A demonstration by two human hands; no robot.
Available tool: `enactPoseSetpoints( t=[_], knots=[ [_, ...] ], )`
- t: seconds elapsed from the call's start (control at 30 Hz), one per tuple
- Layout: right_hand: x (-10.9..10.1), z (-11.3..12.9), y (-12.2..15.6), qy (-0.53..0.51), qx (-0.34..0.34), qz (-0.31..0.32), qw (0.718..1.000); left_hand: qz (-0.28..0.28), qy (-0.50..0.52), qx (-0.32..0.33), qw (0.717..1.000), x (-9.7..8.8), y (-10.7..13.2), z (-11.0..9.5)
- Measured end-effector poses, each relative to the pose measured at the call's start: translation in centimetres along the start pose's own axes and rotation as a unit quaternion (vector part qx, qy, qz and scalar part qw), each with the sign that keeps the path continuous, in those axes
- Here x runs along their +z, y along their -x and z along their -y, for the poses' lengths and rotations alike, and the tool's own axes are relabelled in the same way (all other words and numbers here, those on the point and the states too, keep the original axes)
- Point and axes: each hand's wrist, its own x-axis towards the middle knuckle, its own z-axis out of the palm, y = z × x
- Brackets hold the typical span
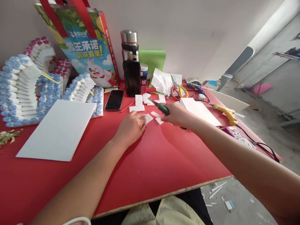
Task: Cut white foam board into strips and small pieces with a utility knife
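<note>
My left hand rests on the red table with its fingers curled down onto a small white foam piece. My right hand is closed round a green-handled utility knife whose tip points left and away, just above other small white foam pieces. More cut white rectangles lie a little farther back. The two hands are about a hand's width apart.
A large white foam sheet lies at left, another at right. A black phone, scissors, a yellow glue gun, a steel flask, a printed bag and foam-and-cap models line the back.
</note>
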Motion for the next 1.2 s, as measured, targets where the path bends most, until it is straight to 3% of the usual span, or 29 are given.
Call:
enactPoseSetpoints(
  t=[0.07, 0.23, 0.53, 0.67, 0.73, 0.83, 0.93, 1.07, 1.2],
  knots=[
    [0.5, 0.2, 0.8, 0.002, -0.006, 0.018, 1.000, 0.011, -0.011, 0.001, 1.000, 0.0, 0.0, 0.0],
    [1.7, 1.0, 1.0, 0.011, -0.030, -0.032, 0.999, 0.008, -0.038, 0.004, 0.999, 0.1, 0.0, 0.0],
    [1.6, -0.3, -0.2, -0.051, 0.003, 0.052, 0.997, -0.014, -0.020, 0.015, 1.000, 0.2, 0.0, 0.2],
    [-0.8, -0.7, 0.0, -0.097, 0.020, 0.039, 0.994, -0.023, -0.009, 0.018, 1.000, 0.2, 0.0, 0.2],
    [-2.5, -1.5, -0.1, -0.078, 0.040, 0.011, 0.996, -0.027, -0.003, 0.019, 0.999, 0.3, 0.0, 0.2],
    [-4.0, -2.5, -0.2, -0.038, 0.070, 0.020, 0.997, -0.029, -0.001, 0.017, 0.999, 0.3, 0.1, 0.2],
    [-3.2, -2.5, 0.1, 0.038, 0.065, 0.044, 0.996, -0.028, 0.000, 0.014, 1.000, 0.4, 0.1, 0.2],
    [-1.4, -1.5, 0.8, 0.124, 0.031, 0.004, 0.992, -0.020, -0.006, 0.014, 1.000, 0.4, 0.1, 0.2],
    [-1.1, -1.2, 0.6, 0.093, 0.040, 0.025, 0.995, -0.019, -0.009, 0.013, 1.000, 0.3, 0.0, 0.2]
  ],
)
